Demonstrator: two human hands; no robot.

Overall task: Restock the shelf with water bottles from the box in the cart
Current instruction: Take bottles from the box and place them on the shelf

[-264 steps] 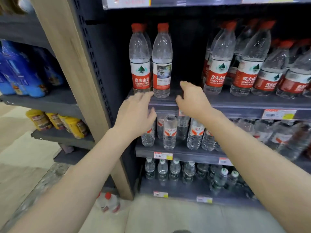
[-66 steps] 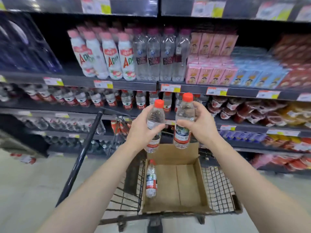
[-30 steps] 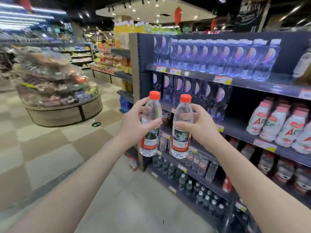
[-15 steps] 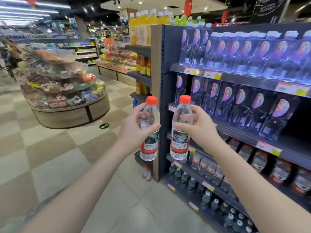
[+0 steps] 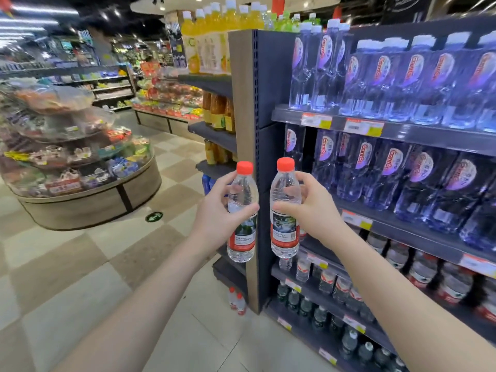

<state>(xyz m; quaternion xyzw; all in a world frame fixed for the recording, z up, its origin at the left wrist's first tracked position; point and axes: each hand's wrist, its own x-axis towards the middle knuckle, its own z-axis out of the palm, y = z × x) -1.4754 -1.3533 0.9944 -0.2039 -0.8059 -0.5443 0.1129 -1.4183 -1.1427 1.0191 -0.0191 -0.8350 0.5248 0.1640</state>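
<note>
Far left stood a round tiered snack display [image 5: 80, 167] on the checkered floor, well clear of the person.

Left hand [image 5: 217, 218] was wrapped around the middle of one red-capped water bottle [image 5: 242, 218], thumb across the front, fingers closed behind; bottle upright, slightly tilted. Two like bottles [image 5: 236, 304] stood on the floor at the foot of the shelf end post [image 5: 251, 170].

Right hand [image 5: 308, 210] gripped a second red-capped bottle [image 5: 285, 210] the same way, fingers fully closed on its shoulder. The two held bottles were near each other, not touching, just in front of the end post.

To the right, the shelf unit [image 5: 402, 132] carried tall blue-tinted bottles on its upper tiers; matching red-labelled water [image 5: 424, 267] sat on a lower tier.

Judgement: carrying step, shelving not yet begun. Best done by lowering both bottles to the red-label tier, labels turned outward, set upright in a gap one at a time so neighbours are not knocked over.
</note>
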